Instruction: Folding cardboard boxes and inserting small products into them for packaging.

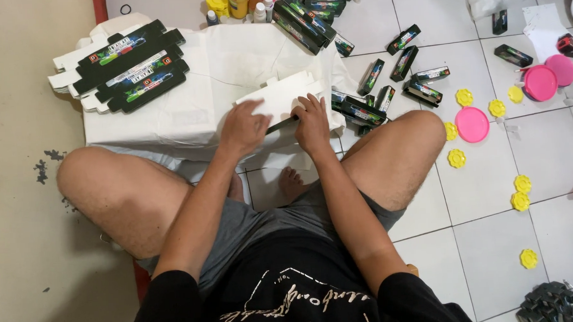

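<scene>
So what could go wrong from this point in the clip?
The flat box blank under the left hand and right hand could crease crookedly, since it lies on a soft, wrinkled white sheet. The folded black boxes crowding the right hand might get knocked or crushed.
</scene>
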